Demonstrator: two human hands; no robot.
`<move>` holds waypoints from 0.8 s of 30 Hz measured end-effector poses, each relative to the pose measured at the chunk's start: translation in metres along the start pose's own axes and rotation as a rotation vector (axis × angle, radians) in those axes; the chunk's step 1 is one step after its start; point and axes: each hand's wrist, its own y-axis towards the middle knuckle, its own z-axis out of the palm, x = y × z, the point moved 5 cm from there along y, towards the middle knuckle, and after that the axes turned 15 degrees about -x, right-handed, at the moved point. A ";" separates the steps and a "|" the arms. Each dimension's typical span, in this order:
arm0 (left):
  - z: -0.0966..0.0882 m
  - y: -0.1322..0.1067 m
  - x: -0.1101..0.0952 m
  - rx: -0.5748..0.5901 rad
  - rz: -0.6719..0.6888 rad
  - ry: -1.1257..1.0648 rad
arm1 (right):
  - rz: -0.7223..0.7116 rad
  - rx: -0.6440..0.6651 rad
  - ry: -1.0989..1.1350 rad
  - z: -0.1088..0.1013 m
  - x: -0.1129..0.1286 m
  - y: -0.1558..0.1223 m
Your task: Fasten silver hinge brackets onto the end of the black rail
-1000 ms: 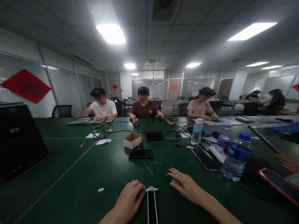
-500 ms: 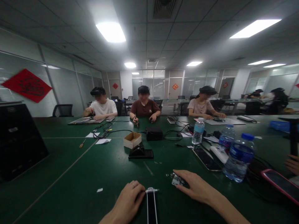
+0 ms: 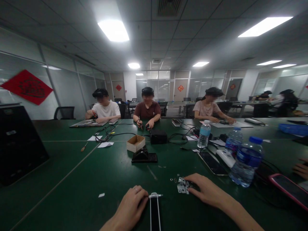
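Bench: green workbench (image 3: 72, 166), running from lower frame to far wall.
Lower left: tilted black panel (image 3: 19, 144) at the bench edge.
Left of centre: small screwdriver (image 3: 84, 147) lying on the bench, near white paper slips (image 3: 105, 144).
Centre: open cardboard box (image 3: 136, 143) just beside a black stand (image 3: 143, 155).
Lower centre, left hand (image 3: 128, 205): fingers curled, against the left side of a black strip (image 3: 155, 213) with a white frame; grip cannot be told.
Lower centre-right, right hand (image 3: 204, 189): fingers half-curled, fingertips touching a metal hinge (image 3: 182, 186) on the bench; grip cannot be told.
Beside hinge: tiny screws (image 3: 171, 179), to its left.
Right of centre: smartphone (image 3: 212, 163) lying flat, near water bottles (image 3: 245, 162).
Right edge: pink-cased phone (image 3: 287, 189); a co-worker's hand (image 3: 301, 168) just above it.
Far side: three seated co-workers (image 3: 147, 107) working at the bench.
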 end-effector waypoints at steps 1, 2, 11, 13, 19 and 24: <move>0.000 0.000 0.000 0.000 0.001 0.004 | -0.003 0.000 -0.004 -0.001 0.001 0.000; 0.000 0.000 0.000 -0.001 0.002 0.012 | -0.007 0.002 -0.008 -0.001 0.002 0.000; 0.001 0.001 -0.001 -0.019 0.041 0.014 | -0.072 -0.064 -0.047 -0.003 0.004 -0.001; 0.001 0.001 -0.001 -0.017 0.040 0.014 | -0.065 -0.072 -0.058 -0.002 0.007 -0.002; -0.001 0.003 -0.003 -0.007 0.031 0.018 | -0.021 -0.132 -0.122 0.009 0.017 0.003; 0.000 0.002 -0.001 -0.015 0.045 0.017 | -0.010 -0.177 -0.085 0.023 0.019 0.006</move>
